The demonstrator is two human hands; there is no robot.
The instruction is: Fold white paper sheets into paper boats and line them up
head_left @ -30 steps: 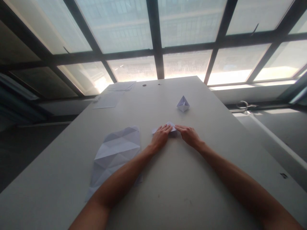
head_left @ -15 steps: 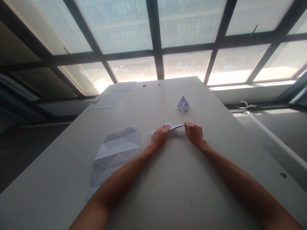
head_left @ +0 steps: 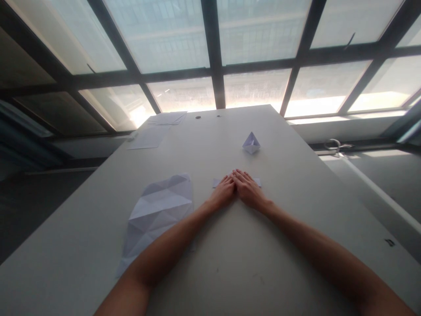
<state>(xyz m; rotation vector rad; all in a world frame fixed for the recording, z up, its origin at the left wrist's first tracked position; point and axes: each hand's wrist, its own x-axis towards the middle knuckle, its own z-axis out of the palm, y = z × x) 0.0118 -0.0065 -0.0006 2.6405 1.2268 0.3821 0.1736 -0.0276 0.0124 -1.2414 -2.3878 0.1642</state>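
A small folded piece of white paper [head_left: 258, 181] lies flat on the table, mostly covered by my hands; only its two ends show. My left hand [head_left: 225, 189] presses down on its left part with fingers stretched out. My right hand [head_left: 247, 188] lies flat over the middle and right part, its fingertips meeting those of the left. Beyond the hands stands a folded paper boat [head_left: 251, 144]. Under and beside my left forearm spreads a creased sheet of paper [head_left: 161, 204].
Flat white sheets [head_left: 144, 139] lie at the table's far left, with more sheets [head_left: 168, 118] behind them. The white table [head_left: 230, 263] runs up to the windows. A metal pole [head_left: 378, 188] leans beyond the right edge.
My right hand has let go of the paper's raised right end and moved left to lie flat beside my left hand. The paper now rests lower, flat on the table.
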